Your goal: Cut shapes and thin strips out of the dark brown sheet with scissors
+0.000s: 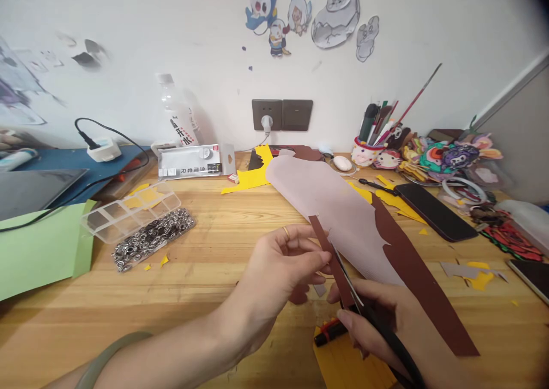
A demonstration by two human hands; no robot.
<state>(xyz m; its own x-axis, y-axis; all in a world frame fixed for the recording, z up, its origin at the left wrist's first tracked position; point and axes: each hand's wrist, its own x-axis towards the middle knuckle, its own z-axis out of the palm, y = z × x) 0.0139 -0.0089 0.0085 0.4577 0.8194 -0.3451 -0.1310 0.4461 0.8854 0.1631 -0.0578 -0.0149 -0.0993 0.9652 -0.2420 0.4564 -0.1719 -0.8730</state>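
My left hand (278,266) pinches a narrow brown strip (341,283) between thumb and fingers, above the table. My right hand (398,314) is closed round black-handled scissors (397,343). Their blades lie along the strip's right side; whether they are cutting into it I cannot tell. Just beyond my hands lies a pale pinkish-grey sheet (317,189) with one jagged edge. A larger brown piece (433,297) rests along its right side. Below my right hand are a yellow piece (338,363) and a black pen-like item (328,333), partly hidden.
Left on the wooden table, a clear compartment box (132,209) holds many metal rings. Yellow scraps (246,180) lie around. A phone (435,209), a pen cup (366,149) and colourful figures (458,154) stand right. A bottle (175,114) is at the wall, a green folder (43,251) left.
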